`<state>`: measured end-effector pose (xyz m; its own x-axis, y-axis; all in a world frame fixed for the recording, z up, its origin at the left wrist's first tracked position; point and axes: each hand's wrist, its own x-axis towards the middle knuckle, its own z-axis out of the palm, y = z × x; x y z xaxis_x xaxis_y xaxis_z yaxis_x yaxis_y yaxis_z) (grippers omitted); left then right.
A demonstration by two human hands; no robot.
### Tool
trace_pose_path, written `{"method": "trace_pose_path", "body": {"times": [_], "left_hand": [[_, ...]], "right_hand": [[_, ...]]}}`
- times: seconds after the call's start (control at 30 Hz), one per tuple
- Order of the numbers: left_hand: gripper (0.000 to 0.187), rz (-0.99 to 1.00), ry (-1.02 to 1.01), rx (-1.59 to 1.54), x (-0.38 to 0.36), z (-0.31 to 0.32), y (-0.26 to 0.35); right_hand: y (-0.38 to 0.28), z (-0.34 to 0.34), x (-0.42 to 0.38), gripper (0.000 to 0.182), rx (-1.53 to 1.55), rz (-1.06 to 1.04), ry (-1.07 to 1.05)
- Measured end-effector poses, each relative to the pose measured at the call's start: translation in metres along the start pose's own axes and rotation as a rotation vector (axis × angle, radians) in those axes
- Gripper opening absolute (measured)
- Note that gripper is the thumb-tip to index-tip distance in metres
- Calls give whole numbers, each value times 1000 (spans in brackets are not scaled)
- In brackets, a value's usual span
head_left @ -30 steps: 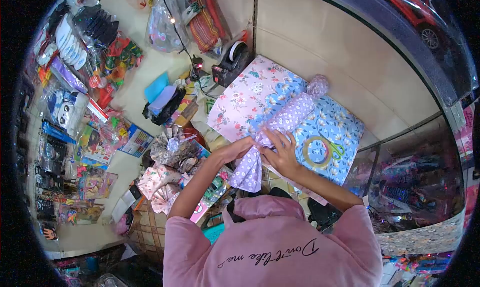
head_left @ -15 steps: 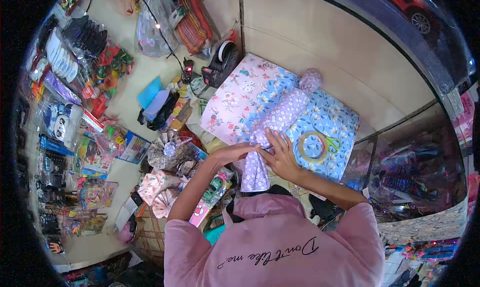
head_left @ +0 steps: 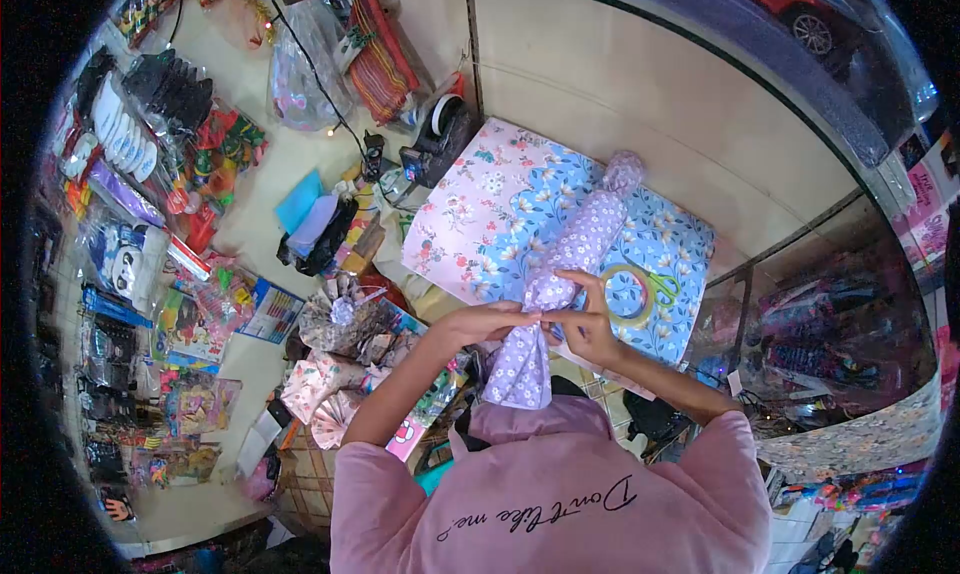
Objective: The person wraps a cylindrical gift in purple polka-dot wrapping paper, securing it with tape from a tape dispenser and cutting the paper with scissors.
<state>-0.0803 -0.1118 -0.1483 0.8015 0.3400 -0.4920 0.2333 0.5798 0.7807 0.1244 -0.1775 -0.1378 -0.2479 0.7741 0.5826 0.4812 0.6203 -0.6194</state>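
A long bundle wrapped in lilac paper with white flowers point(head_left: 583, 229) lies at a slant, its far end gathered into a rounded knob. Its near end flares out as a loose paper skirt point(head_left: 520, 369) above my lap. At the narrow neck between body and skirt, my left hand point(head_left: 490, 322) is closed on the paper from the left. My right hand point(head_left: 588, 324) pinches the same neck with thumb and fingers, its index finger raised along the bundle. Under the bundle are patterned sheets, one pink floral point(head_left: 465, 204) and one blue floral point(head_left: 670, 244).
Right of the bundle lie a tape roll point(head_left: 627, 296) and green-handled scissors point(head_left: 662, 294). A black tape dispenser point(head_left: 440, 139) stands at the back. On the left are wrapped floral packages point(head_left: 325, 379) and a black bag point(head_left: 325, 236). Packaged goods point(head_left: 125, 244) line the far left.
The bundle's neck and both hands have shifted slightly right and nearer to me. My right fingers, earlier laid flat over the bundle, are now bent and pinching at the neck.
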Motion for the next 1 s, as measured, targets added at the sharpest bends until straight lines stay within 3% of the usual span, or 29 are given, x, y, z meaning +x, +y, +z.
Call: {"method": "trace_pose_path", "body": {"times": [0.13, 0.23, 0.27, 0.37, 0.4, 0.5, 0.53, 0.63, 0.7, 0.8, 0.9, 0.93, 1.0], "left_hand": [[30, -66, 85, 69, -8, 10, 1], [36, 190, 35, 70, -5, 21, -15], [33, 176, 32, 50, -7, 21, -19], [39, 139, 25, -7, -14, 13, -28], [37, 249, -86, -42, -25, 24, -13], [35, 139, 111, 55, -29, 32, -10], [35, 132, 156, 72, -27, 30, -13], [35, 263, 213, 63, 9, 8, -57], [35, 383, 299, 79, 25, 15, -64], [39, 251, 438, 130, 23, 36, -51], [42, 262, 529, -22, 19, 80, -20], [40, 206, 525, -48, 27, 77, -22], [43, 243, 498, -127, 41, 73, -28]], "right_hand": [[-8, -6, -4, 22, 150, -21, 32], [-6, -8, -4, 28, 243, -61, 42], [-11, -11, -5, 31, 423, 31, 79], [-11, -23, 2, 31, 494, 133, 209], [-13, -25, 5, 28, 469, 171, 255], [-6, -29, 4, 28, 335, 253, 248], [-1, -28, 6, 21, 237, 190, 235], [3, -22, -2, 12, 483, 484, 103], [10, -17, -6, 22, 383, 423, 11], [4, -25, -7, 33, 219, 310, -164], [1, -38, -1, 45, 177, 479, -379], [-2, -40, 0, 55, 159, 478, -357], [3, -45, 0, 54, 157, 617, -410]]}}
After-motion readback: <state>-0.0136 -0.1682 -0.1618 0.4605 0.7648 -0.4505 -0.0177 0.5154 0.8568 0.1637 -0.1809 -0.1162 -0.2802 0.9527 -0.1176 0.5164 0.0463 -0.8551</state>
